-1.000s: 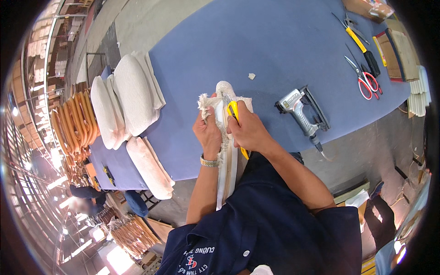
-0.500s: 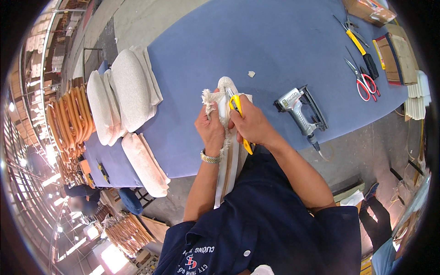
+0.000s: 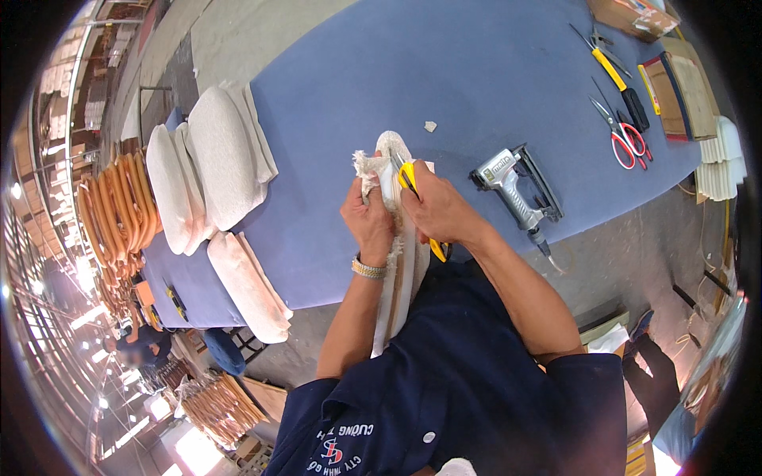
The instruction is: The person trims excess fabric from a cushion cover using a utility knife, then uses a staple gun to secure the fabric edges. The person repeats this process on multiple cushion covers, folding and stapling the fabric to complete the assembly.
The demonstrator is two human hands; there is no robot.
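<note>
A long, narrow padded piece covered in cream fabric stands in front of me, its far end on the blue table and its near end against my body. My left hand is closed on a frayed strip of the cream fabric along its left side. In my right hand is a yellow utility knife, its blade at the fabric edge close to the far end. The knife's handle end pokes out below my fingers. My palms hide part of the padded piece.
Cream upholstered pads lie at the left of the blue table. To the right are a staple gun with a hose, red-handled scissors, a yellow-handled tool and cardboard boxes. A fabric scrap lies beyond my hands.
My right hand and the knife have shifted slightly along the fabric edge. My left hand still grips the frayed strip. The whole view has moved a little.
</note>
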